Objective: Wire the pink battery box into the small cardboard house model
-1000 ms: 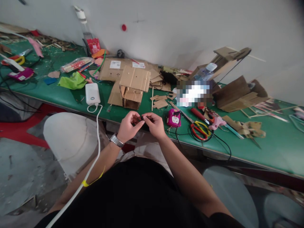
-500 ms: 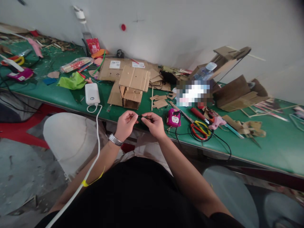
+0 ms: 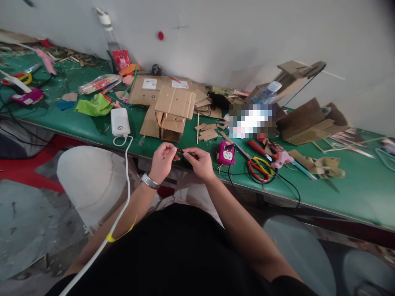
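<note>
Just off the table's front edge, my left hand (image 3: 164,161) and my right hand (image 3: 199,163) face each other with fingertips nearly touching. Both pinch a small, thin black piece (image 3: 180,151) that spans the gap between them; its kind is too small to make out. Behind the hands stands a folded cardboard box structure (image 3: 174,107), open at its front. A purple and white power socket block (image 3: 225,153) sits to the right of my right hand. To the left of my left hand lies a white power bank (image 3: 120,122) with a white cable.
Scissors (image 3: 259,168), a red-handled screwdriver (image 3: 257,148) and a pink glue gun (image 3: 282,159) lie right of the socket block. Cardboard scraps (image 3: 208,134) and a green crumpled sheet (image 3: 94,105) are scattered on the green table (image 3: 364,181). A grey stool (image 3: 298,250) stands at lower right.
My left fingers have shifted slightly up and left, so a little more of the black piece shows between the hands. The things on the table stay where they were.
</note>
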Demonstrator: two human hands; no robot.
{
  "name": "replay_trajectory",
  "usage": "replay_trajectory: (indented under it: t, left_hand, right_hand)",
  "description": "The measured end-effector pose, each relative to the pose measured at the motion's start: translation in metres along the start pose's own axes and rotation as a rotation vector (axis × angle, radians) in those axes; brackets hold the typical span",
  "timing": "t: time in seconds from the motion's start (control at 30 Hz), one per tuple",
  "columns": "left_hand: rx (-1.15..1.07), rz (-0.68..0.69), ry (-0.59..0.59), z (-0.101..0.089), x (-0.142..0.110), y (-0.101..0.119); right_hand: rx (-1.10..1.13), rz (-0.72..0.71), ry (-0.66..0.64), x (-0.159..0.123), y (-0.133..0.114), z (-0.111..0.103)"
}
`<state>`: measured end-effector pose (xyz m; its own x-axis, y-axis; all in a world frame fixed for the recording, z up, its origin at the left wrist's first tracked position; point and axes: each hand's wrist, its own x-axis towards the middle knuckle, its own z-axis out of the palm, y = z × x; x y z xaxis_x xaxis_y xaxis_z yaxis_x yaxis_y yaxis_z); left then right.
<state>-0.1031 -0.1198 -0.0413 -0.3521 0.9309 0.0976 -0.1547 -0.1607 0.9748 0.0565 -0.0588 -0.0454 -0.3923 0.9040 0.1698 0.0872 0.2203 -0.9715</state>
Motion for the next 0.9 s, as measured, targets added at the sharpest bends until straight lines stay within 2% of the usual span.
replay_trajectory:
  t: [0.47, 0.9]
  left_hand:
    - [0.012, -0.031, -0.03, 0.0005, 0.0014, 0.0004]
    - [-0.1, -0.056, 0.076, 0.0054, 0.0077, 0.0038]
  right_hand:
    - [-0.039, -0.05, -0.065, -0.0016, -0.0087, 0.0018]
    - [-0.024, -0.012, -0.035, -0.0014, -0.0075, 0.0042]
